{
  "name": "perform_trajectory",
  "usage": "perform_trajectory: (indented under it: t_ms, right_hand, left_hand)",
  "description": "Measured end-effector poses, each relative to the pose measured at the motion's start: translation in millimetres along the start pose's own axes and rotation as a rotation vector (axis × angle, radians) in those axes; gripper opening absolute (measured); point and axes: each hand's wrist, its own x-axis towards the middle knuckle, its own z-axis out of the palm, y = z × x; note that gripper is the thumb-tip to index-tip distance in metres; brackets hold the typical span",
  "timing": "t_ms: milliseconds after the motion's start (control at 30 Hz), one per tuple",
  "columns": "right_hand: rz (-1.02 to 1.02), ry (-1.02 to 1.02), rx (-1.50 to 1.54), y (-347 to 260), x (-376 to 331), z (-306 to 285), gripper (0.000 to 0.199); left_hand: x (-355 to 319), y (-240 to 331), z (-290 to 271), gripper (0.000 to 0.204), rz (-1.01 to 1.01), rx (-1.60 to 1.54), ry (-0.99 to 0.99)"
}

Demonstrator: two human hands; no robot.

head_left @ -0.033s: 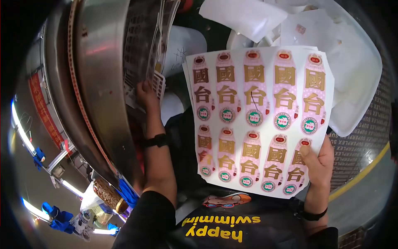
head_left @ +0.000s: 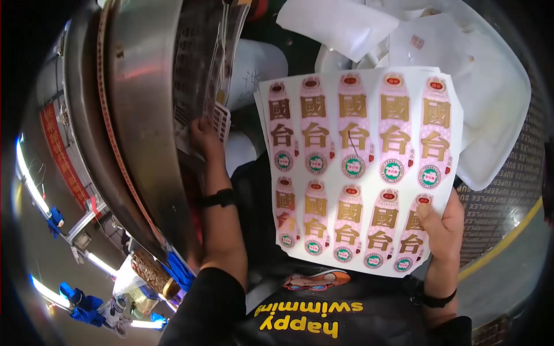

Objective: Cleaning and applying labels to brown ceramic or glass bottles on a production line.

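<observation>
Above a printed black garment (head_left: 384, 308), the right hand (head_left: 445, 228) clasps the label sheets (head_left: 369, 179) by their right edge, thumb on top. Farther off, the left hand (head_left: 206, 138) is at a slotted white panel (head_left: 221, 122) — gripping or not, I can't tell. Beyond, a white tub (head_left: 505, 124).

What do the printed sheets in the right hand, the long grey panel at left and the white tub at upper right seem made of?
Printed sheets: probably coated paper or thin film, smooth; they look thin and flat, with pale glare.
Grey panel: likely bare metal, semi-glossy, given its streaky reflections.
White tub: apparently moulded plastic, smooth, judging by its rounded corners.
</observation>
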Motion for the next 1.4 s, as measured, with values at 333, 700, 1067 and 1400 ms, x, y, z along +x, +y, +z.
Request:
perform_trajectory:
  t_ms: [333,700,1067,1400]
  right_hand:
    - [0.010,-0.036,0.010,-2.2,1.2,0.3,0.038]
    - [-0.072,-0.084,-0.025,-1.9,4.4,2.9,0.037]
    - [-0.141,-0.056,-0.052,-0.4,0.1,0.2,0.036]
    - [-0.145,-0.066,-0.084,-5.9,-5.5,13.5,0.041]
  left_hand:
    - [-23.8,36.4,-15.8,0.034,-0.249,-0.711,0.160]
    - [-79.4,39.7,-27.5,0.028,0.004,-0.592,-0.040]
    - [-100.3,28.5,-54.5,0.033,-0.709,-1.285,0.126]
    - [-134.6,6.4,-114.7,0.020,-1.177,-1.630,-0.436]
